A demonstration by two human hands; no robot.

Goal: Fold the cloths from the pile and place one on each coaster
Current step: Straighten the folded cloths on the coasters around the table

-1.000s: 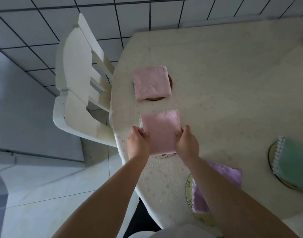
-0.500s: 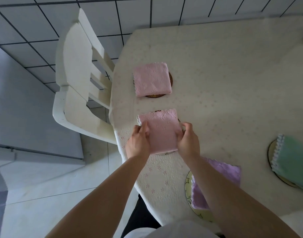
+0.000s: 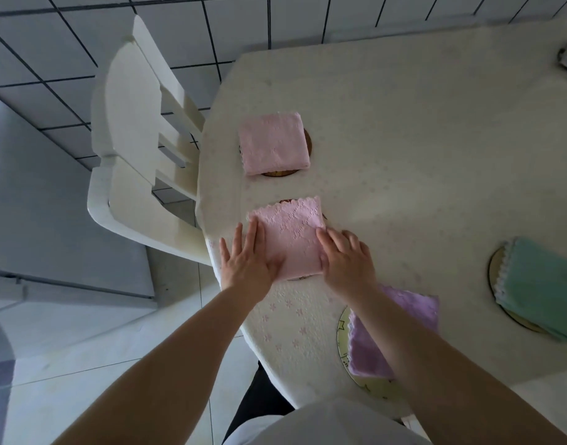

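Seemingly pressed (flat) between hands: pink cloth (image 3: 290,234)

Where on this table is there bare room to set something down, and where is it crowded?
Free: the broad stretch of table right of the far pink cloth, above the green cloth. Also the strip between green and purple cloth. Crowded: the near-left edge, where both hands press the near pink cloth.

both hands (image 3: 247,261) (image 3: 346,261) press flat on the pink cloth (image 3: 290,234).
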